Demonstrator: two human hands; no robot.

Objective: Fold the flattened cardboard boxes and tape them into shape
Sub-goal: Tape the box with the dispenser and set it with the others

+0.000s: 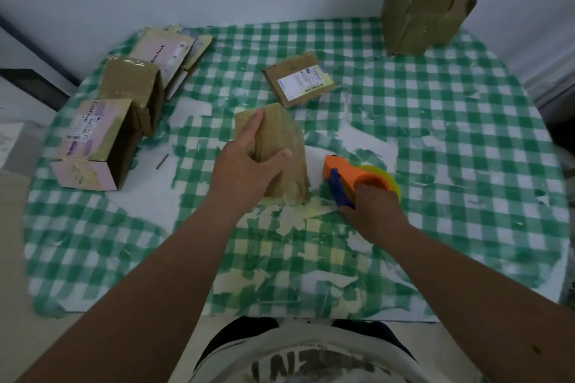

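Both hands busy: left hand [245, 162] fingers grip taped box [280, 149], right hand [375, 211] grips tape dispenser [348, 174]

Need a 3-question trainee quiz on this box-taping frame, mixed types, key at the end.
1. True or false: the left hand grips the small brown box at the table's middle.
2. What does the right hand hold?
A. scissors
B. orange tape dispenser
C. marker
3. Fill in: the tall open box stands at the far ____ corner of the checked tablecloth.

Key
1. True.
2. B, gripped by its handle, beside the small box.
3. Right.
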